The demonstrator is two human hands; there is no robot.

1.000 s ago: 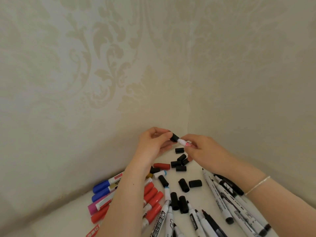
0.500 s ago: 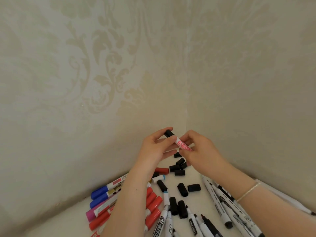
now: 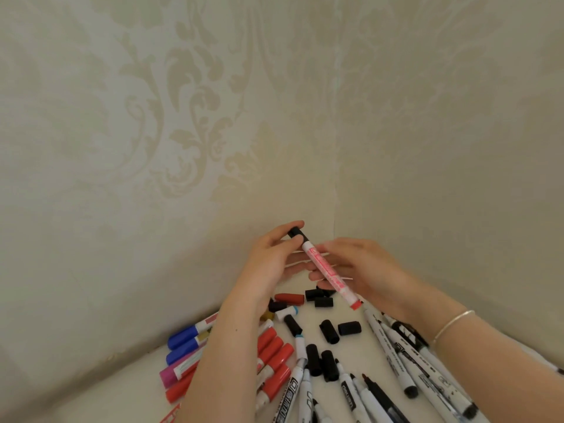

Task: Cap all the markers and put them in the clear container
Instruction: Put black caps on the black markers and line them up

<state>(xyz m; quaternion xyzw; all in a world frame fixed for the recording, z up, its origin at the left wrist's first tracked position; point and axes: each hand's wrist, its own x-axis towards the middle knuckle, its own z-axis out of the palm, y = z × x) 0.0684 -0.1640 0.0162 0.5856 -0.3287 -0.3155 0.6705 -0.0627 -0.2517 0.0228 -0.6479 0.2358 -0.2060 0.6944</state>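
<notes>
Capping step looks finished: left hand (image 3: 268, 257) fingers pinch the black cap (image 3: 296, 232), right hand (image 3: 363, 270) fingers grip the red-printed marker (image 3: 328, 270) barrel between them. Next comes the clear container, which is out of view.

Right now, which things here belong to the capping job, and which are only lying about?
Job:
- hands: left, right
- marker with black cap, held
- loose caps
- uncapped markers

Lying about:
- bracelet
- wallpaper

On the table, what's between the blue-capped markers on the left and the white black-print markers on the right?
Head view: the left forearm crosses there, then red-capped markers and loose black caps on the white tabletop.
</notes>
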